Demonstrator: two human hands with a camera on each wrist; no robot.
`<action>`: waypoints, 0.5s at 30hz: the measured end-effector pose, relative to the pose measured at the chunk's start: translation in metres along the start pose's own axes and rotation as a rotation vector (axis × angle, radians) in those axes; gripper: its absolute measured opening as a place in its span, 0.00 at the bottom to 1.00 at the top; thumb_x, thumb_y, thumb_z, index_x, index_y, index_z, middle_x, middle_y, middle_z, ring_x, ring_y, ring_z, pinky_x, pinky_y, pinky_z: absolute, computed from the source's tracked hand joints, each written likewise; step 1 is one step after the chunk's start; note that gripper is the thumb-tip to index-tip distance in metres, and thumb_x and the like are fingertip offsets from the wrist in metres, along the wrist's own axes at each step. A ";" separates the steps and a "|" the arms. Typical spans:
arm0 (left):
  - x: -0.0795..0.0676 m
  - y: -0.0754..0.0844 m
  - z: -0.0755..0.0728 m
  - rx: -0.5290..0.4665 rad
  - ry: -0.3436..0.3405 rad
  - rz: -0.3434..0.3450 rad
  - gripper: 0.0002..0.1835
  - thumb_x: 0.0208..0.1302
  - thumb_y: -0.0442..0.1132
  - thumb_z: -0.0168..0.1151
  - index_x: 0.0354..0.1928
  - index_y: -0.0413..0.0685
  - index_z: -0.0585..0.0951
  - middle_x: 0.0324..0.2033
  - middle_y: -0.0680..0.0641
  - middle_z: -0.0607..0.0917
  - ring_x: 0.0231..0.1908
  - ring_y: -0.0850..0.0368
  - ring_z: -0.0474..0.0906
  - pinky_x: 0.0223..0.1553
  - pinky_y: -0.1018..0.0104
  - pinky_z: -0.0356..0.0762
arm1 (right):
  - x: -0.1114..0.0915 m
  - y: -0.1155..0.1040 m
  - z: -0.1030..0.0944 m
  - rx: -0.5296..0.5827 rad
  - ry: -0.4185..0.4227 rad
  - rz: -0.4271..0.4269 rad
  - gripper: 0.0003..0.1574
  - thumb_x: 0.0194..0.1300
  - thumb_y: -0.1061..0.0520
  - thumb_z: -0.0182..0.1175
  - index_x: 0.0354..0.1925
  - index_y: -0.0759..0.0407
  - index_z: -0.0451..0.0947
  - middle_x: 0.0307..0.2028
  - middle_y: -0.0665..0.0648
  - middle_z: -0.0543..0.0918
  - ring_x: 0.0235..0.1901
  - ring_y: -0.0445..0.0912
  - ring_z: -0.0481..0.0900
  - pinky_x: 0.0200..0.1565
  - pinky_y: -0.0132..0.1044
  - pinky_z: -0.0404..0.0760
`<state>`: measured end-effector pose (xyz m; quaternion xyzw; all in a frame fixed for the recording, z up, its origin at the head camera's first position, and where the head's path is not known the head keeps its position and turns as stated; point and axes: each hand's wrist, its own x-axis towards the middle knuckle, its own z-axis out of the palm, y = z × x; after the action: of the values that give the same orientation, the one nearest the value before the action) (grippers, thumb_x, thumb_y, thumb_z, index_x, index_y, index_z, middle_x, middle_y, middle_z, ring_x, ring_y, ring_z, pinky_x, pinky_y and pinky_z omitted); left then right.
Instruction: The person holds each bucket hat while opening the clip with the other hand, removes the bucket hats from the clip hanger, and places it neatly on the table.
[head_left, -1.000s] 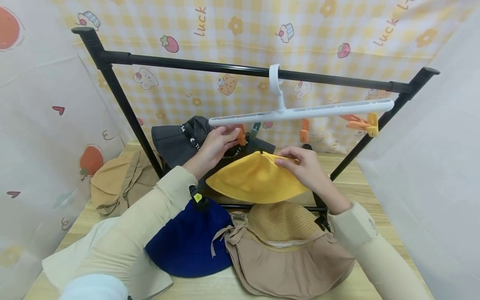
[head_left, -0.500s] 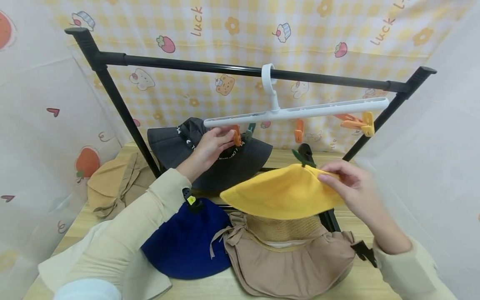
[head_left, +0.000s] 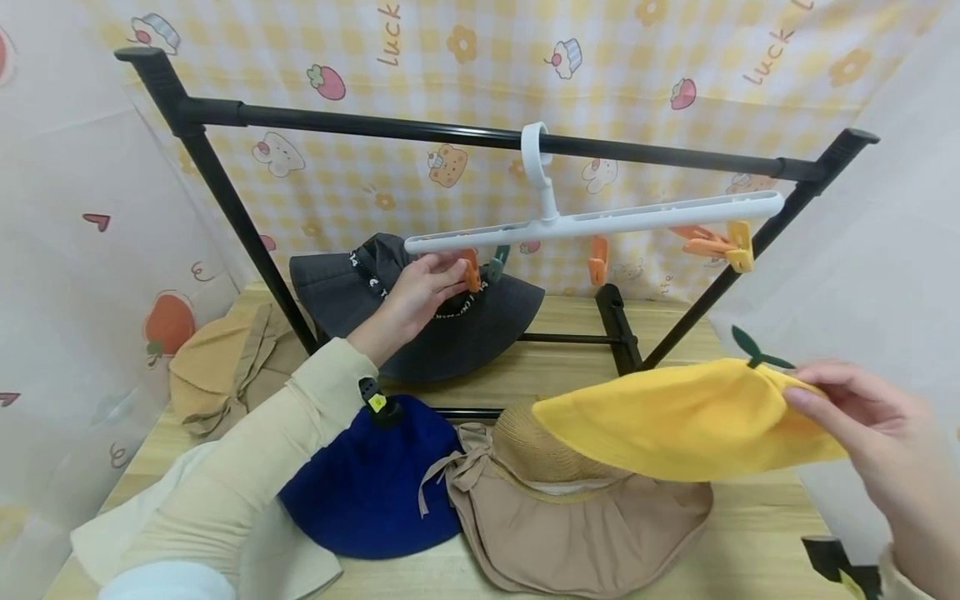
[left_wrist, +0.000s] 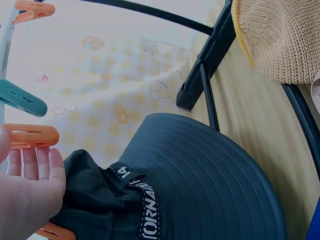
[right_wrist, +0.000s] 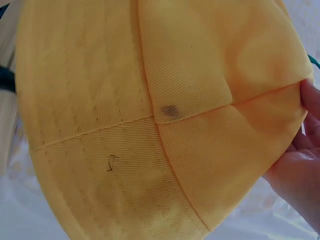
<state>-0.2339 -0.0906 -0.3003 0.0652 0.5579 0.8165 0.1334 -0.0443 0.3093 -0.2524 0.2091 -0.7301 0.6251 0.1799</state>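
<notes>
My right hand [head_left: 877,429] pinches a yellow bucket hat [head_left: 697,421] by the crown, near the green sprout [head_left: 750,350] on its top. The right wrist view shows a dark smudge on the hat's cloth. My left hand [head_left: 408,296] holds an orange clip [head_left: 472,271] under the left end of a white hanger [head_left: 600,223]. A green clip [head_left: 498,262] hangs beside it. Behind the left hand is a dark grey wide-brimmed hat [left_wrist: 210,170] with a lettered band; another orange clip [left_wrist: 56,231] shows at its crown, partly hidden by the hand.
The hanger hooks over the bar of a black rack [head_left: 352,123]. More clips [head_left: 598,260] hang toward its right end. On the table [head_left: 757,533] lie a blue hat [head_left: 375,492], a straw hat with a tan brim [head_left: 585,533], a tan-yellow hat [head_left: 217,367] and a whitish cloth item [head_left: 292,550].
My right hand has carried the yellow hat rightward and down, away from the hanger, uncovering the grey hat and the rack's right foot. My left hand has stayed at the orange clip.
</notes>
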 end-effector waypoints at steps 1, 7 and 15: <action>0.000 0.000 0.000 0.002 -0.002 0.000 0.22 0.68 0.36 0.49 0.63 0.40 0.65 0.57 0.44 0.73 0.56 0.55 0.71 0.64 0.57 0.62 | -0.003 0.001 -0.007 0.001 0.004 -0.001 0.16 0.55 0.84 0.49 0.39 0.75 0.76 0.36 0.55 0.83 0.31 0.40 0.80 0.33 0.22 0.77; -0.002 0.001 -0.001 0.010 -0.009 -0.001 0.24 0.68 0.36 0.50 0.64 0.40 0.64 0.59 0.44 0.71 0.57 0.54 0.69 0.64 0.58 0.62 | -0.024 0.004 -0.046 -0.177 0.031 0.094 0.20 0.57 0.82 0.48 0.38 0.67 0.79 0.36 0.49 0.83 0.30 0.36 0.79 0.30 0.21 0.74; -0.003 0.000 -0.002 0.020 -0.001 -0.003 0.24 0.69 0.37 0.49 0.64 0.38 0.63 0.53 0.49 0.73 0.52 0.59 0.70 0.64 0.57 0.61 | -0.046 0.029 -0.095 -0.087 -0.088 0.080 0.25 0.57 0.84 0.45 0.36 0.63 0.80 0.34 0.47 0.84 0.28 0.35 0.81 0.23 0.25 0.74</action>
<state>-0.2319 -0.0933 -0.3004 0.0661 0.5661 0.8106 0.1343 -0.0200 0.4106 -0.2862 0.1991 -0.7715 0.5899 0.1312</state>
